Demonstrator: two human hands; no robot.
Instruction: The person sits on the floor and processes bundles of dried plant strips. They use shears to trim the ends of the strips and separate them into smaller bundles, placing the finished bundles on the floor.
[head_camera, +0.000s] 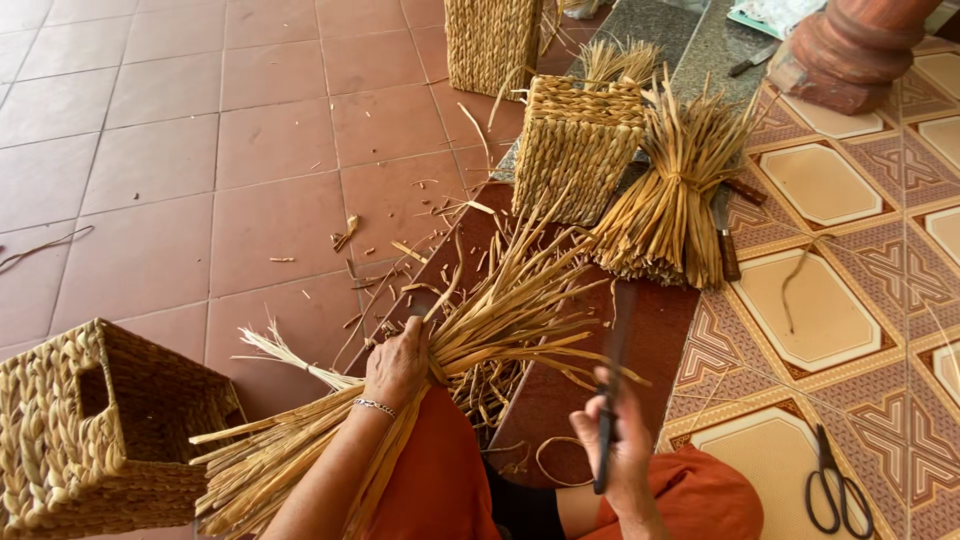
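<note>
Head view, largest to smallest. I see the long bundle of dried straw (400, 400) lying across the lap and out over the dark wooden step (560, 400), pale gold, flat-bladed, its tips fanned loose. My left hand (395, 365) is clenched round its middle, apparently to keep the stalks gathered. My right hand (620, 455) grips a dark-handled knife (610, 400), blade raised toward the fanned ends. A woven basket (90, 430) sits on the floor at left; black scissors (838, 490) lie on patterned tiles at right.

Knife blade (615, 330) motion-blurred, straw bundle (300, 440) cut off below, woven basket (85, 430) cropped at left edge
</note>
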